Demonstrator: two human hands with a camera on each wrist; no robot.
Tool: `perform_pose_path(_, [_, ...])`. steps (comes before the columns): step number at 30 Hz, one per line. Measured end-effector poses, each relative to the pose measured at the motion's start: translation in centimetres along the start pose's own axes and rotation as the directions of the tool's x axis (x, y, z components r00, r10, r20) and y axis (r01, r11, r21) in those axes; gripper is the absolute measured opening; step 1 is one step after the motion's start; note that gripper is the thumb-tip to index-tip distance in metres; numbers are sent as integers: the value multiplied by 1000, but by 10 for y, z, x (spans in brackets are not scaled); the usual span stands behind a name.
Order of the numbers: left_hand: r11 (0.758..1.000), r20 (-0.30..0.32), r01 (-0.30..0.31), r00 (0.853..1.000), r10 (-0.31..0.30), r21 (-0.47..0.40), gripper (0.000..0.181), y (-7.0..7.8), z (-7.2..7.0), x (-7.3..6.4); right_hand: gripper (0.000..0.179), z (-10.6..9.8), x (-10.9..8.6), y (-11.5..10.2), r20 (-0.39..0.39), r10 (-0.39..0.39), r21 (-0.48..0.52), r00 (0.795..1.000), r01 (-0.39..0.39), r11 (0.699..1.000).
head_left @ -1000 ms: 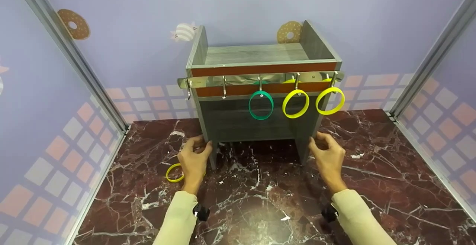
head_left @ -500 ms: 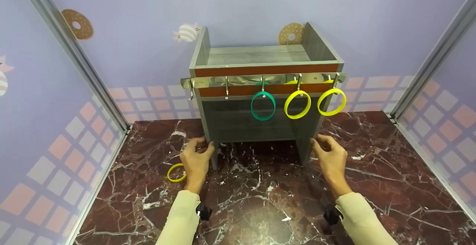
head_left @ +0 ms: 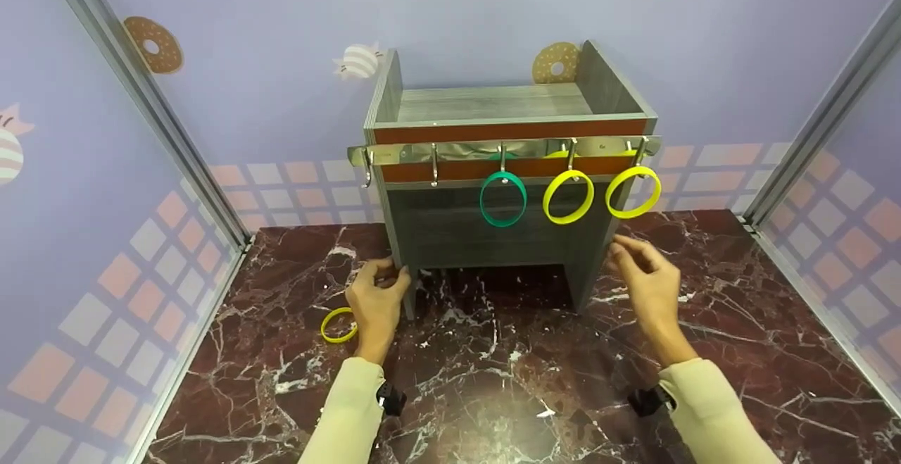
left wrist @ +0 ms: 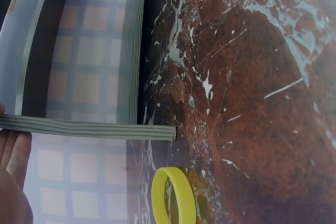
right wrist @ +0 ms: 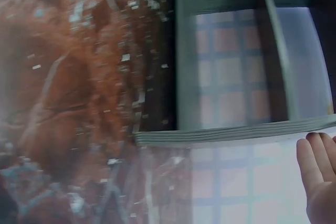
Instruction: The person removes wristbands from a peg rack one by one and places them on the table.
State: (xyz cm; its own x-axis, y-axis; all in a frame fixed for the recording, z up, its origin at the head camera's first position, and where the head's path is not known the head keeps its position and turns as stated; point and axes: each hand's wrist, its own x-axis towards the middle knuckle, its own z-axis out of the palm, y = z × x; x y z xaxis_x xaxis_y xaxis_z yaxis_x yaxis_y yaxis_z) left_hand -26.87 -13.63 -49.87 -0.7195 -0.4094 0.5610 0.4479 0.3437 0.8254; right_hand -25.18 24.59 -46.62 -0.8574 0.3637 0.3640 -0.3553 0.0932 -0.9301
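From here I see the grey wood-grain shelf unit [head_left: 450, 228] upright on the white-veined, dark red desk [head_left: 486, 379]. The left hand [head_left: 376, 302] pinches its left side panel [left wrist: 94, 128]; the right hand's [head_left: 654, 288] fingers [right wrist: 310, 161] curl at the right side panel [right wrist: 226, 134] (whether gripping, I can't tell). Behind rises a lilac wall [head_left: 267, 98] printed with donuts [head_left: 165, 57].

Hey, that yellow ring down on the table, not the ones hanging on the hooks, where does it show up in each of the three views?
Head: the yellow ring is left of centre, below mid-height, just left of the left hand.
Left wrist: bottom middle, cut off by the lower edge.
Right wrist: not in it.
Shared landmark: the grey rack, upper middle in head, upper left in left wrist, upper right in right wrist.
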Motion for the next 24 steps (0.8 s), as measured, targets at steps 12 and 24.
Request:
perform_pose_path(12, [1000, -19, -27, 999, 27, 16, 14, -4, 0, 0, 25, -5, 14, -38, 2, -39, 289, 999, 37, 957])
perform_pose_path(24, [1000, -5, 3, 1000, -3, 1, 14, -1, 0, 0, 31, -8, 19, -62, 58, -80, 384, 995, 52, 922])
